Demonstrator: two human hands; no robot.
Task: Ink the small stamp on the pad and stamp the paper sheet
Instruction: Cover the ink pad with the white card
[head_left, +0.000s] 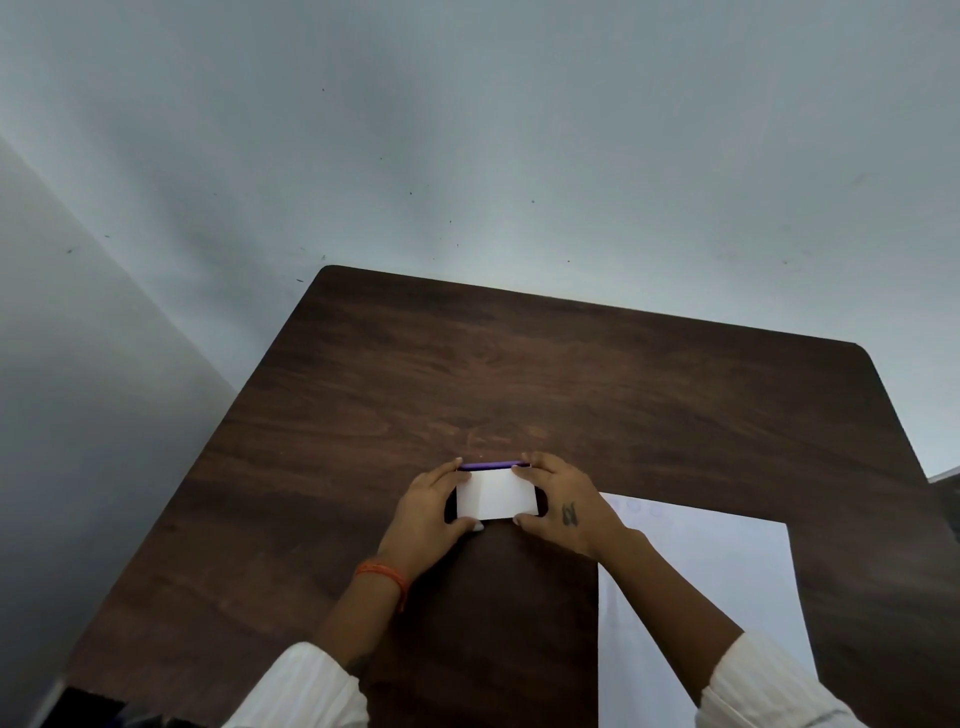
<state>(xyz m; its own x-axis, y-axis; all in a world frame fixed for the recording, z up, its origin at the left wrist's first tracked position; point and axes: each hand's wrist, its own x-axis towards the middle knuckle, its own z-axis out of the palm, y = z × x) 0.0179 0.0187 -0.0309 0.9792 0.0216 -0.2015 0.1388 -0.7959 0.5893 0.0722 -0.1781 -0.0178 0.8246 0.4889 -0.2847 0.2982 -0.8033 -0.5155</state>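
Hands meet at the middle of the dark brown wooden table (571, 374): the left hand (426, 512) and right hand (563, 506) each pinch one end of a flat white rectangular ink pad case (496, 494), fingers on its far edge, thumbs on the near. A purple strip along that far edge is perhaps the pad's rim. White paper sheet (727, 582) lies flat to the right, partly under the right forearm.
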